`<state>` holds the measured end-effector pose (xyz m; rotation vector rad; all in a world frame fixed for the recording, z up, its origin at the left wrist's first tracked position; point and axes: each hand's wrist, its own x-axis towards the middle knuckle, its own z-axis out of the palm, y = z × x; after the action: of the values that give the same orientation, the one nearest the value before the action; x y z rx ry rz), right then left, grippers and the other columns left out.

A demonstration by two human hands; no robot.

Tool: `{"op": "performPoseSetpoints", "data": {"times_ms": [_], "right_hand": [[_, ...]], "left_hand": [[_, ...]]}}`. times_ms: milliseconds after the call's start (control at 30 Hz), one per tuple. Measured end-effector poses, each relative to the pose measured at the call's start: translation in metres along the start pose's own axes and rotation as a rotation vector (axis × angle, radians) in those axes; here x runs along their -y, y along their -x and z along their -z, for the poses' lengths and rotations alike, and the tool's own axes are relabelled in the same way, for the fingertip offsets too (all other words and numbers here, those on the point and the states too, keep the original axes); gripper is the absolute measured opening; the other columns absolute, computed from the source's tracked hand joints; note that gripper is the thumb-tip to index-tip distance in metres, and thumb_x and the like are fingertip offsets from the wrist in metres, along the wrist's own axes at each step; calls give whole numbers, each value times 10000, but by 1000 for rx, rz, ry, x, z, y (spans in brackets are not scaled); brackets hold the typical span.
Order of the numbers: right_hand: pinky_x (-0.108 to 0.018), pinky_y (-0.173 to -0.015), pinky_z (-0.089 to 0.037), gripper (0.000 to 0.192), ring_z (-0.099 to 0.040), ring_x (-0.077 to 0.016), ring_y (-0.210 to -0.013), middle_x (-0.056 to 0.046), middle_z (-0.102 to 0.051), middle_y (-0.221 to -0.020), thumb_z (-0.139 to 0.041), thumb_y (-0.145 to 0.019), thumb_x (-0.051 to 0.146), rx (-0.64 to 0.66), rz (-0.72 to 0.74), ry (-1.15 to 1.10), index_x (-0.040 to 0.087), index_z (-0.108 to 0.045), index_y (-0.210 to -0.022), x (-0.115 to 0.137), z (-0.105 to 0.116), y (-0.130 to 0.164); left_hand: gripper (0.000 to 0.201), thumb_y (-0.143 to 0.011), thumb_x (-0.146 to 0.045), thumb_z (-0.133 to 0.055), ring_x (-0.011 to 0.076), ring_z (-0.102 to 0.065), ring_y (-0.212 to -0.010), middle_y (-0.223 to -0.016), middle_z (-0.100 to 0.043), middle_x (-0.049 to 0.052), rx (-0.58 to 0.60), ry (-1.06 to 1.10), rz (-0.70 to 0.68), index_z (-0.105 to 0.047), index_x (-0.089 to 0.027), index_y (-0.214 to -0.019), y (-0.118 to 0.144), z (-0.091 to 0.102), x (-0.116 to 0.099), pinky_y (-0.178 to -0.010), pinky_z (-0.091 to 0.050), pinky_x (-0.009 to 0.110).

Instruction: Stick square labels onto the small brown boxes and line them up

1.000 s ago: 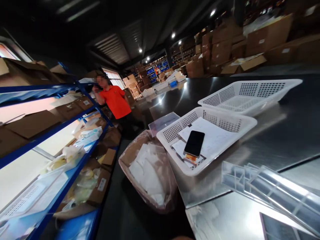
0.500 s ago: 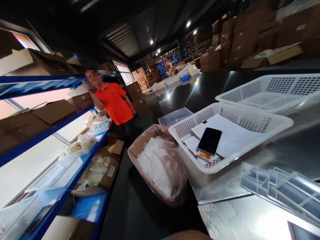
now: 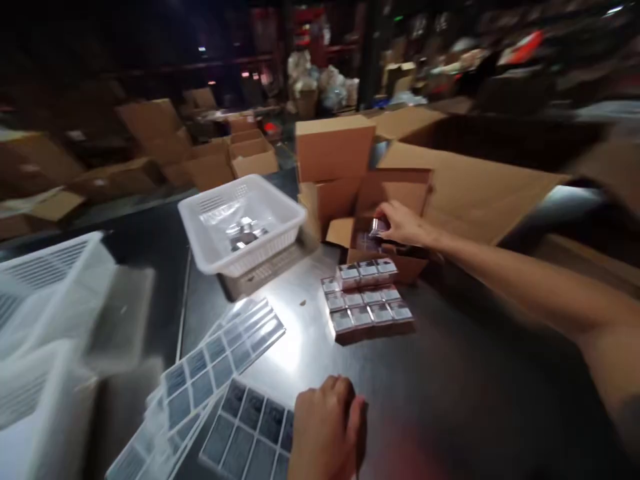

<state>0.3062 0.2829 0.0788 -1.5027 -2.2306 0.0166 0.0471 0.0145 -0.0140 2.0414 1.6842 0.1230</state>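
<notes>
Reaching right hand (image 3: 400,225) pinching a small packet (image 3: 376,229) inside open carton (image 3: 390,200), left hand (image 3: 327,427) curled on divided tray (image 3: 250,433), white basket (image 3: 243,223) beside carton

Two hands show: the right hand (image 3: 403,225) at the small open carton (image 3: 385,220) in the centre, the left hand (image 3: 325,430) at the bottom edge. Lower centre on the table (image 3: 450,373) sits one block of small clear cases (image 3: 367,300), about eleven in three rows. One white basket (image 3: 243,223) stands centre left, with more blurred at the left edge, and several clear divided trays (image 3: 220,360) overlap at lower left, count unclear.
</notes>
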Motion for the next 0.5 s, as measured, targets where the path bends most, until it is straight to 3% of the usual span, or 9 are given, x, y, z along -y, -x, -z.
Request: {"op": "performPoseSetpoints", "data": {"times_ms": [67,167,333,500], "right_hand": [[-365,-837,-541,314,-634,-210,-942,-77,-632,-1124,-754,-862,216,91,-80,126,137,-621,-1136,-24,9,14],[-310,-739,-479,422,-621,-212,-846,-96,-608,-1110,-759,-718,82,174,-105,206,137,-605,-1106,-25,-1,14],[-305,-651,-418,453,-625,-237,-771,-156,-585,-1134,-729,-694,84,215,-165,283,114,-585,-1122,-17,-10,17],[-306,-684,-458,447,-661,-258,-834,-169,-617,-1147,-778,-724,105,276,-185,323,98,-605,-1137,-27,-3,19]], "left_hand": [[227,-995,-296,-487,217,-715,-830,-960,-746,15,14,-8,-39,-712,-270,-977,1,-1,5,-676,-399,311],[224,-992,-301,-497,205,-718,-838,-959,-755,9,-18,15,-67,-720,-287,-1000,7,-4,8,-677,-383,305],[212,-984,-308,-508,203,-718,-813,-925,-757,-5,-64,29,-48,-720,-301,-972,6,-5,7,-660,-369,308],[210,-990,-314,-497,210,-723,-812,-926,-748,-13,-44,11,-69,-706,-298,-979,5,-6,7,-653,-374,319]]}}
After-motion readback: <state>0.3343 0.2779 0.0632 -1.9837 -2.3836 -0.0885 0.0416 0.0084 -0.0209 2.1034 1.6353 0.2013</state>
